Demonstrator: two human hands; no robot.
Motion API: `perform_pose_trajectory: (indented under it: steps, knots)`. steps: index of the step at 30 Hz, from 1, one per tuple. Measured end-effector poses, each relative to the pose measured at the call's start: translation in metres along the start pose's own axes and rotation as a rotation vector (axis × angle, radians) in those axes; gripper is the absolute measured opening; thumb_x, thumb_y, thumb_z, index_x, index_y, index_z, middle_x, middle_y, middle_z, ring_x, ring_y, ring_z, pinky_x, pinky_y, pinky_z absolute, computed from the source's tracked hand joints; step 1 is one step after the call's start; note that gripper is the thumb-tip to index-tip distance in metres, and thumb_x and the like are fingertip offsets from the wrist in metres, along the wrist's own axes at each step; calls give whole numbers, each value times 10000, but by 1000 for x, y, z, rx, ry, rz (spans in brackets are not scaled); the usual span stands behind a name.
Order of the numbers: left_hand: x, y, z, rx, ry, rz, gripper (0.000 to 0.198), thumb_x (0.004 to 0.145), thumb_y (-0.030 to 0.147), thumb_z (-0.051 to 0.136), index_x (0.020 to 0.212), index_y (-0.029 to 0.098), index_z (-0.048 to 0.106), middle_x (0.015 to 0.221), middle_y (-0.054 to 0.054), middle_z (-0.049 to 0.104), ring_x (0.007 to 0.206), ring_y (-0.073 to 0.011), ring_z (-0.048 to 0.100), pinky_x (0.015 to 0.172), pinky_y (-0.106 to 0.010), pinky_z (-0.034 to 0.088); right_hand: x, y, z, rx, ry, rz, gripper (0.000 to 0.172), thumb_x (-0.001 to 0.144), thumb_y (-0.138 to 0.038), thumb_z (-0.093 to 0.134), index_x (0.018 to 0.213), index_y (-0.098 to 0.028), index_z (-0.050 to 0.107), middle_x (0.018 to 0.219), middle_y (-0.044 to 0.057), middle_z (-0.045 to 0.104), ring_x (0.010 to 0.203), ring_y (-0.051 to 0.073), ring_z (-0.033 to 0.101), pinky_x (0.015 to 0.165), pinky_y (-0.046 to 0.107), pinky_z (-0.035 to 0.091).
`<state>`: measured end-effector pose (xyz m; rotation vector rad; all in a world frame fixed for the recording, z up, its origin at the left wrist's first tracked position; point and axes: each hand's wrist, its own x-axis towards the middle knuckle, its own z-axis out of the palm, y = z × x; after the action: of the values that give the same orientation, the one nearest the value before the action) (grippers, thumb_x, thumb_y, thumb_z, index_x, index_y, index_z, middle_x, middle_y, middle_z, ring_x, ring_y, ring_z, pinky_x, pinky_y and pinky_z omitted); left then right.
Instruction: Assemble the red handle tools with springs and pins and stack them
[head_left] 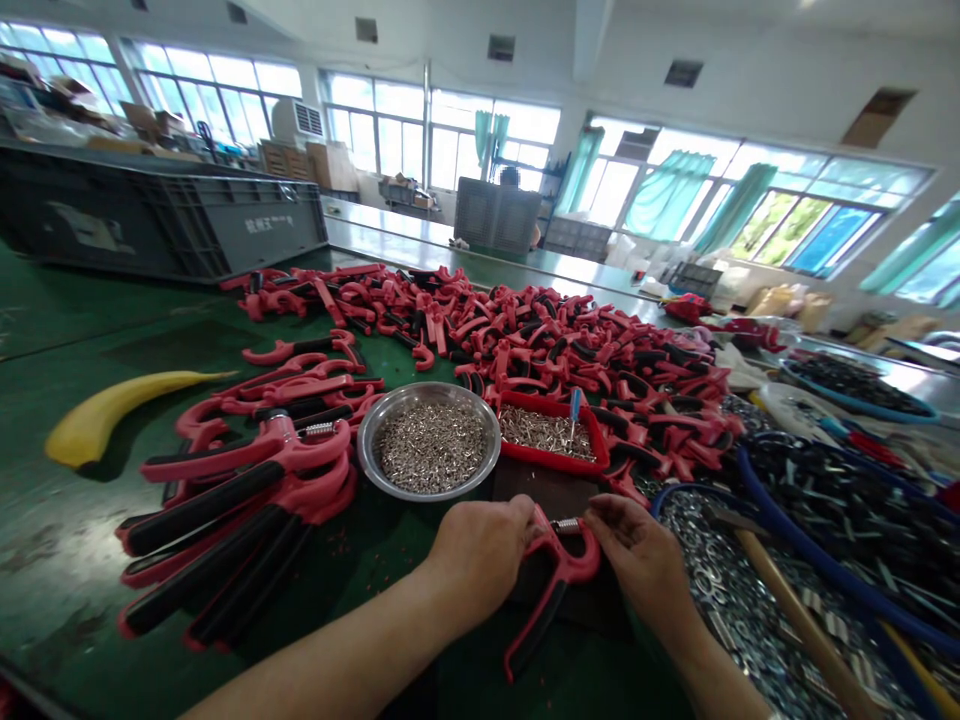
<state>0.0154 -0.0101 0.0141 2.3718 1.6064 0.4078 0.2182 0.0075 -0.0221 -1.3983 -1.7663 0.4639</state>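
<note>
My left hand [480, 550] is closed on the upper end of a red tool handle [551, 580] with a black grip and a hooked end. A silver coil spring [564, 525] sits across the gap beside the hook. My right hand [649, 560] is at the hook's outer side, thumb and fingers pinched together by the spring's end; whatever they hold is hidden. Left of my hands lies a stack of similar handles [270, 460], a spring showing on the top one. Just beyond stand a metal bowl [367, 470] of small metal parts and a red tray [600, 450] of pins or screws.
A large heap of red handles [480, 330] spreads across the back. A banana [112, 415] lies at left, before a grey crate [172, 220]. On the right, a hammer [795, 600] rests on metal parts beside a blue-rimmed basin [757, 490] of dark parts.
</note>
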Motion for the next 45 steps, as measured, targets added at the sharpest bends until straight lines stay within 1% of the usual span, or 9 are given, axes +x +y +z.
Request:
perform_pose_trajectory:
  steps: [8,14,22,26,29,31,33,37,45]
  knots:
    - [-3,5,-3,12,-9,13,233,907,306,328,858,187,522,740,-48,675,679,-226,653,515,-255,422,-4,0,-1,-272,29,-354,150,815,-246,483,818,-193,624,804,67,661,768,215,605,717,355,483]
    - [-6,7,-1,36,26,43,226,906,315,341,857,184,519,734,-48,669,658,-221,647,504,-247,408,-3,2,-5,-329,-33,-452,170,820,-160,429,836,-194,594,822,60,644,784,201,592,716,327,473]
    - [-4,3,-3,-48,20,15,235,894,332,361,864,189,544,717,-43,663,659,-196,630,510,-232,354,-1,-7,-15,-267,-89,-331,134,804,-196,469,839,-205,598,827,44,654,785,189,612,722,318,491]
    - [0,2,-9,-475,-54,18,289,878,390,384,769,188,558,639,5,644,570,-124,568,519,-214,344,-6,-15,-24,-176,-89,-215,189,831,-275,476,942,-212,614,860,40,671,765,181,631,691,300,512]
    - [5,9,-12,-873,-222,6,351,841,475,409,751,164,544,578,27,597,412,-63,427,420,-185,291,-9,-32,-23,110,-84,25,288,829,-370,502,1024,-183,601,848,55,672,634,160,623,554,262,511]
    - [8,15,-12,-1064,-307,-31,385,807,520,435,721,153,516,534,45,545,360,-41,341,365,-175,228,-10,-46,-19,317,-151,131,308,790,-414,554,964,-173,635,809,51,665,623,159,607,498,241,491]
    - [10,22,-11,-1212,-333,-80,405,782,545,454,697,152,490,509,60,501,346,-29,301,345,-171,190,-10,-58,-14,447,-210,151,285,775,-417,581,884,-168,662,750,38,649,644,156,591,503,233,482]
    - [11,29,-5,-1436,-331,-183,436,737,587,496,709,153,472,481,81,443,336,-19,279,333,-167,151,-12,-63,-7,591,-192,147,255,790,-388,583,876,-163,667,747,31,630,676,150,571,596,262,491]
    - [8,40,12,-1530,-220,-322,483,680,644,524,666,177,400,427,106,367,318,-16,235,324,-158,123,-12,-57,-7,427,-199,68,254,792,-394,568,785,-150,636,711,29,615,641,160,576,569,279,500]
